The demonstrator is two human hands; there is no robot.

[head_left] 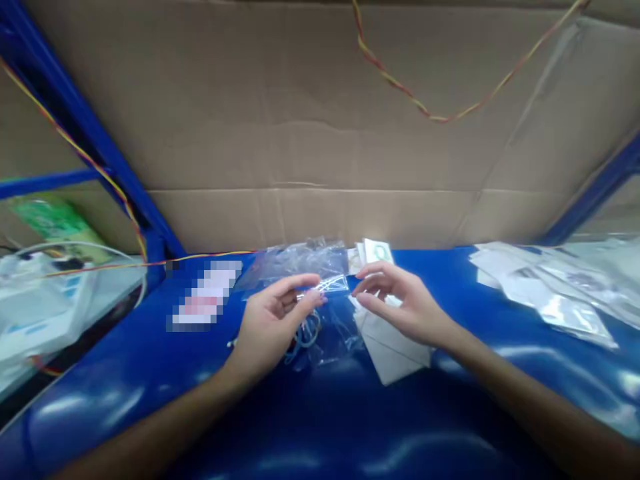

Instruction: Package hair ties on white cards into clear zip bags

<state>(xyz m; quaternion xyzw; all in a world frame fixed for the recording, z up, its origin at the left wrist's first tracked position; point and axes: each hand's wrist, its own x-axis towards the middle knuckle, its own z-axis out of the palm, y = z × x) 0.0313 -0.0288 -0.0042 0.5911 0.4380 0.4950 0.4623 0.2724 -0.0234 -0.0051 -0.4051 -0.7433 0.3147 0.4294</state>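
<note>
My left hand (273, 320) is closed loosely, thumb and index finger on a small clear plastic bag (334, 284) that catches the light. Facing it, my right hand (407, 307) has its fingers curved and apart, with nothing between them. Below the right hand lie white paper cards or envelopes (395, 350). Light-blue cords (306, 333) rest on the table just beside my left thumb, partly hidden by the hand. A pile of clear plastic bags (300, 257) spreads behind the left hand.
The blue tabletop (325, 427) is glossy. More white packets (545, 287) lie at the right, and a small white card stack (377, 251) at the back. A blurred-out pink item (207, 297) is at left. Cardboard (310, 133) walls the back; a twisted wire (440, 119) hangs there.
</note>
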